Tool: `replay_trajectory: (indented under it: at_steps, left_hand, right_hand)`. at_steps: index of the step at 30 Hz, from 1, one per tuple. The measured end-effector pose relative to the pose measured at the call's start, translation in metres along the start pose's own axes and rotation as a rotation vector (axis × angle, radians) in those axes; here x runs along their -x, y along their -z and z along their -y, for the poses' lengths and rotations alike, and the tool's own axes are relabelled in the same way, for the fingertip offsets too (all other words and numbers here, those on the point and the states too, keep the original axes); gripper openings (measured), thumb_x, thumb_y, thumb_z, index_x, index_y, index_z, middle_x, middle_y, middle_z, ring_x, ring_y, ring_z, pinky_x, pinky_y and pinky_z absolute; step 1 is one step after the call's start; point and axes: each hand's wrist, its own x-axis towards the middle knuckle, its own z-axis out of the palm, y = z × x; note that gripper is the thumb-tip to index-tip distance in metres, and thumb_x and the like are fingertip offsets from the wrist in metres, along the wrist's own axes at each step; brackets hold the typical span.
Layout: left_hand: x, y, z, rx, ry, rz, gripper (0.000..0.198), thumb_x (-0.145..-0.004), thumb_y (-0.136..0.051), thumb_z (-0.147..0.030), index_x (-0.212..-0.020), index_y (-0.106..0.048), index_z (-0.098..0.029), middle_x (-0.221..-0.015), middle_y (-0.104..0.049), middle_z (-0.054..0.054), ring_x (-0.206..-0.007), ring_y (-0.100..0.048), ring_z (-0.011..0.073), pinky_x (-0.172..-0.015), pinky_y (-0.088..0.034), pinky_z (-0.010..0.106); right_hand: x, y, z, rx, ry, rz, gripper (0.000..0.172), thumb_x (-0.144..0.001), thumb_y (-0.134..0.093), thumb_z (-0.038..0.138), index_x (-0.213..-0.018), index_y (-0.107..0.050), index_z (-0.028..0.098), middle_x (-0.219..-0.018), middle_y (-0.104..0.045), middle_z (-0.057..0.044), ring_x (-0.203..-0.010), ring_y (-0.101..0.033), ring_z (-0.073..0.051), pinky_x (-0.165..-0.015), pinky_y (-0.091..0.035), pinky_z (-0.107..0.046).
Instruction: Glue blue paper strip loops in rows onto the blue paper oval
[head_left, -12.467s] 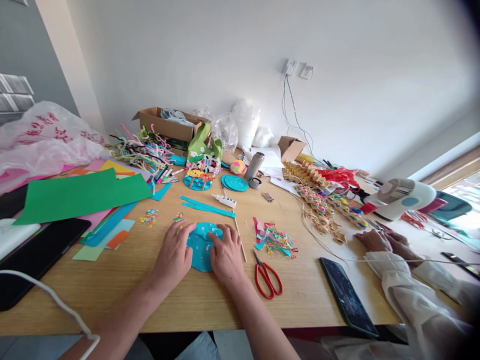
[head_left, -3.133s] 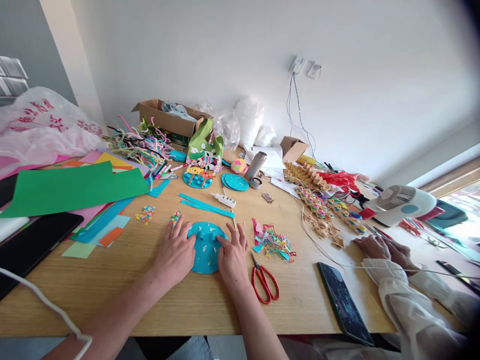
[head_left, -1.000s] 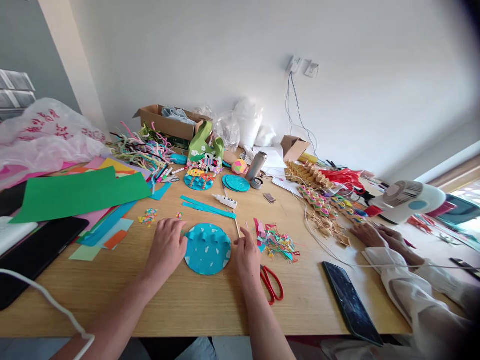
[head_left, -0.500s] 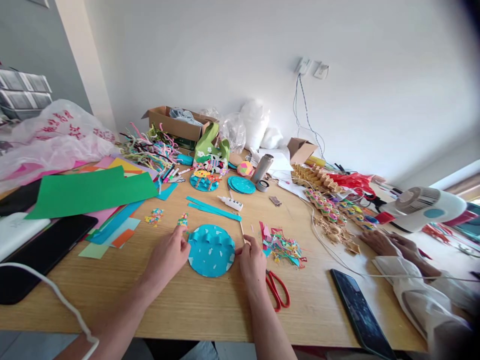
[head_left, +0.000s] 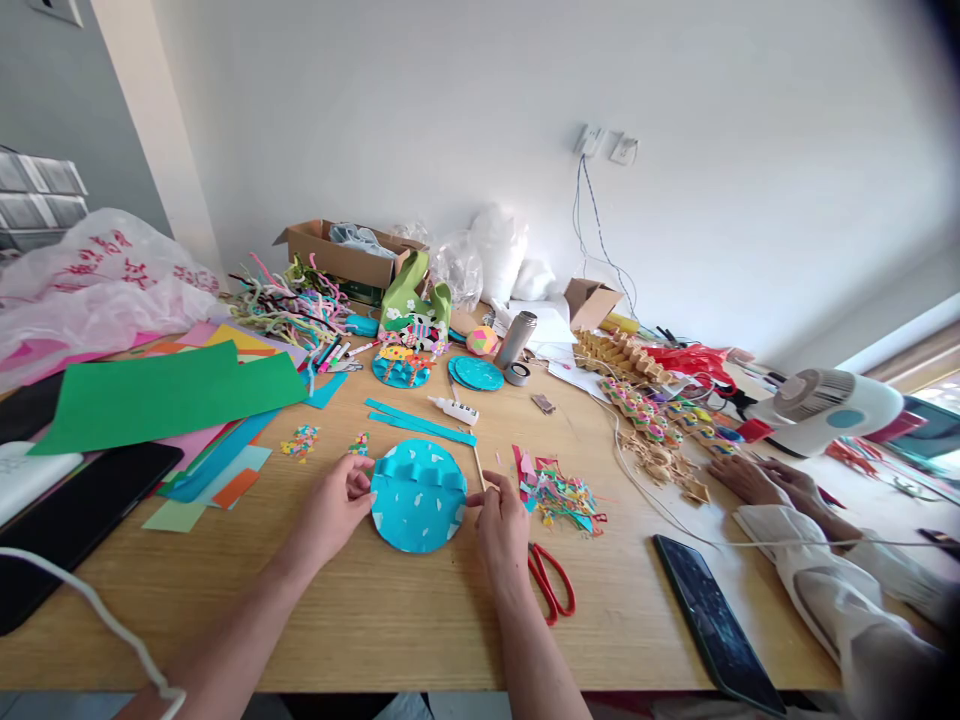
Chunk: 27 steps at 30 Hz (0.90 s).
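A round blue paper disc (head_left: 418, 515) with white specks lies on the table in front of me, a wavy blue paper strip (head_left: 420, 474) running across its upper part. At its left edge, my left hand (head_left: 341, 500) grips the rim between thumb and curled fingers. My right hand (head_left: 501, 515) pinches a thin wooden stick (head_left: 478, 462), its fingers close to the disc's right edge. Beyond the disc are loose blue paper strips (head_left: 420, 424) and a white glue bottle (head_left: 456, 409). Small colourful paper bits (head_left: 360, 444) lie just past my left fingers.
Red-handled scissors (head_left: 551, 585) and a pile of paper scraps (head_left: 562, 498) sit right of my right hand. Farther right are a phone (head_left: 712, 620), a fan (head_left: 832, 410) and another person's hands (head_left: 772, 485). Coloured paper sheets (head_left: 165, 395) cover the left side.
My left hand has drawn back slightly from the small paper bits, and its fingers have loosened at the disc's left edge. My right hand keeps its pinch on the stick. The view has shifted a little.
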Motion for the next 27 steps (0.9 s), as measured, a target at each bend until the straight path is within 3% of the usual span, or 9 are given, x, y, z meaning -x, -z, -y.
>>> replay_trajectory:
  at_steps: [5,10,22,27]
  left_hand:
    - [-0.006,0.006,0.0,0.137,-0.01,-0.05,0.047,-0.062,-0.066,-0.036,-0.105,-0.057,-0.019,-0.084,-0.065,0.001,-0.073,-0.068,0.0191,-0.07,-0.056,0.035]
    - [-0.007,0.01,-0.007,0.3,0.022,-0.058,0.061,-0.058,-0.074,-0.037,-0.113,-0.056,-0.017,-0.094,-0.072,0.008,-0.081,-0.069,0.0217,-0.077,-0.056,0.04]
    - [-0.006,0.008,-0.012,0.324,-0.027,-0.133,0.055,-0.057,-0.077,-0.037,-0.107,-0.062,-0.019,-0.087,-0.07,0.003,-0.075,-0.069,0.0195,-0.076,-0.058,0.037]
    - [-0.006,0.008,-0.013,0.333,0.003,-0.133,0.052,-0.056,-0.079,-0.038,-0.102,-0.066,-0.018,-0.088,-0.071,0.004,-0.08,-0.069,0.021,-0.08,-0.057,0.038]
  right_hand:
    - [0.003,-0.002,0.003,-0.361,0.052,0.0,0.038,-0.087,-0.047,0.044,-0.108,-0.06,0.015,-0.074,-0.072,-0.004,-0.048,-0.05,-0.013,-0.049,-0.041,-0.026]
    - [0.005,-0.001,0.014,-0.635,-0.022,0.074,0.045,-0.08,-0.059,0.057,-0.097,-0.065,0.016,-0.062,-0.061,0.001,-0.045,-0.047,-0.01,-0.038,-0.03,-0.021]
    - [-0.001,-0.002,0.008,-0.693,-0.046,0.263,0.042,-0.073,-0.071,0.058,-0.071,-0.065,0.016,-0.053,-0.055,0.003,-0.048,-0.046,-0.01,-0.048,-0.034,-0.022]
    - [-0.002,-0.001,0.008,-0.7,-0.036,0.282,0.039,-0.072,-0.072,0.055,-0.072,-0.065,0.017,-0.055,-0.054,0.004,-0.05,-0.044,-0.009,-0.051,-0.034,-0.023]
